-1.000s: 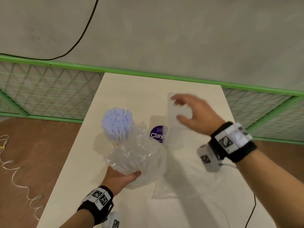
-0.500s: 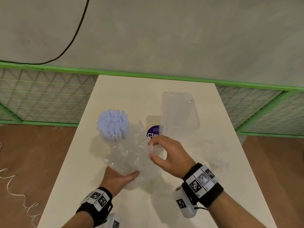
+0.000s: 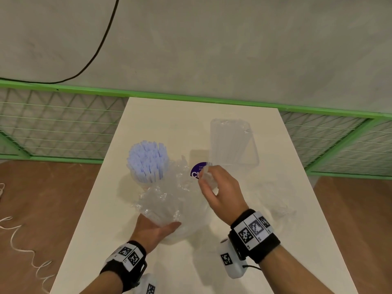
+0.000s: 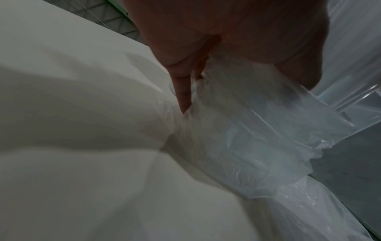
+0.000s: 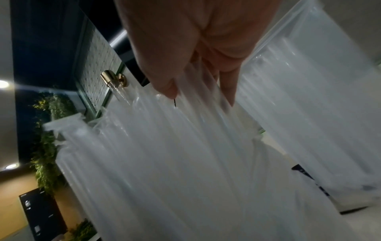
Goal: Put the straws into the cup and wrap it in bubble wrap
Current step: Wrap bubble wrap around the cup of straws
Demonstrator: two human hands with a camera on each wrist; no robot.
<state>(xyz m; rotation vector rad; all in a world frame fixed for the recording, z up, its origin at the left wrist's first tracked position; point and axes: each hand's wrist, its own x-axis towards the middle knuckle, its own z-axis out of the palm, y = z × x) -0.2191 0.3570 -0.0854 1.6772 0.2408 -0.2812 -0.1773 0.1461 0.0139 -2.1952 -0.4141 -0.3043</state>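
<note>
A cup (image 3: 139, 182) crammed with upright pale-blue straws (image 3: 148, 162) stands left of the table's middle. Just in front of it my left hand (image 3: 158, 230) grips the bottom of a crumpled clear bag (image 3: 169, 200) that holds more straws. In the left wrist view my fingers (image 4: 182, 94) curl round that bag (image 4: 257, 138). My right hand (image 3: 204, 179) pinches a small bunch of clear-wrapped straws (image 3: 206, 174) at the bag's mouth. The right wrist view shows this hand (image 5: 198, 96) with thumb and fingers closed on those straws (image 5: 164, 154).
A clear plastic box (image 3: 233, 143) stands at the back right, with a purple round label (image 3: 196, 170) in front of it. Clear film (image 3: 273, 200), faint and hard to make out, lies on the white table (image 3: 169, 115) to the right. A green mesh fence (image 3: 63, 128) runs behind.
My right hand came back from the clear box to the bag's mouth and took hold of some straws, now raised slightly. My left hand kept its grip on the bag.
</note>
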